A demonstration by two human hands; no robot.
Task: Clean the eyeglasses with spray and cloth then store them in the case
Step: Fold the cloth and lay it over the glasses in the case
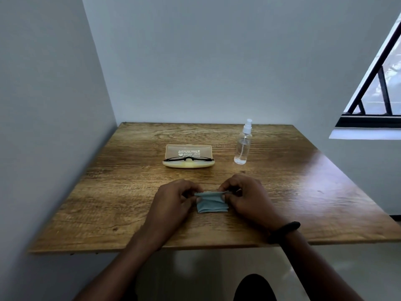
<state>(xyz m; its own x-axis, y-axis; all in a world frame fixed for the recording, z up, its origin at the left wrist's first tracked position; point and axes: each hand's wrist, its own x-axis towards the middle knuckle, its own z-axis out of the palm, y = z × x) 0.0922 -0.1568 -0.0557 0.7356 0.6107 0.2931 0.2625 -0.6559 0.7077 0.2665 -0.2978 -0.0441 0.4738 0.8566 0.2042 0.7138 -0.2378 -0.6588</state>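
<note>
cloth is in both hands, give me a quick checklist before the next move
1. Folded blue-grey cloth pinched at its top edge by left hand and right hand: ok.
2. Black-framed eyeglasses lying in the open cream case: ok.
3. Clear plastic spray bottle upright, right of case: ok.
4. Liquid in bottle: cannot tell.
5. Wooden table bare between cloth and case: ok.

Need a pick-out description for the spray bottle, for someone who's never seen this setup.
Start at the wooden table set into the wall corner. On its far half, right of the open eyeglass case with the glasses resting in it, stands the spray bottle. It is the only upright item: clear plastic, with a white pump nozzle on top.
</note>
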